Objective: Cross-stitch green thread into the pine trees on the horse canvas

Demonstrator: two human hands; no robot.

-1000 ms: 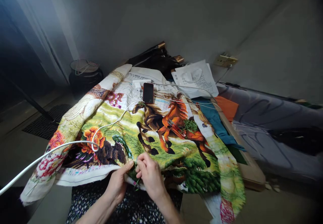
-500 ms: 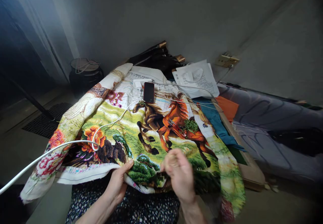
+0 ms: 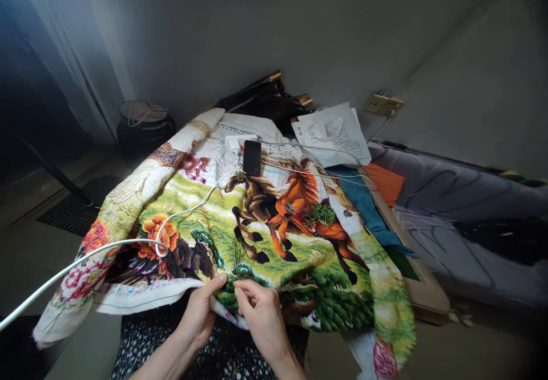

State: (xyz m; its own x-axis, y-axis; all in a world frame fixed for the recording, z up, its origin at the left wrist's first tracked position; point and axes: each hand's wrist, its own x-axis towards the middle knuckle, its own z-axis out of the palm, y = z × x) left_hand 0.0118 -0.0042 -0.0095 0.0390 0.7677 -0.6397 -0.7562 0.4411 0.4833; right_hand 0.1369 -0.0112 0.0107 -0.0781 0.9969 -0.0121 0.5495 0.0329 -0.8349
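A large cross-stitch fabric with horses, flowers and green trees lies spread over my lap and a support. My left hand grips its near edge, thumb on top and fingers hidden beneath. Just right of that thumb, my right hand is closed in a pinch at the stitched surface; whatever is between the fingertips is too small to make out. Loose green thread lies on the fabric just above the pinch. A bundle of green thread rests on the orange horse, beside what looks like small scissors.
A phone and a white power strip lie on the fabric's far part. A white cable crosses its left side. White bags and teal cloth are at the right. A wall socket sits behind.
My right hand has moved left and down from above the fabric, where it was blurred, to pinch beside my left thumb. Loose green thread now shows there. My left hand stays put.
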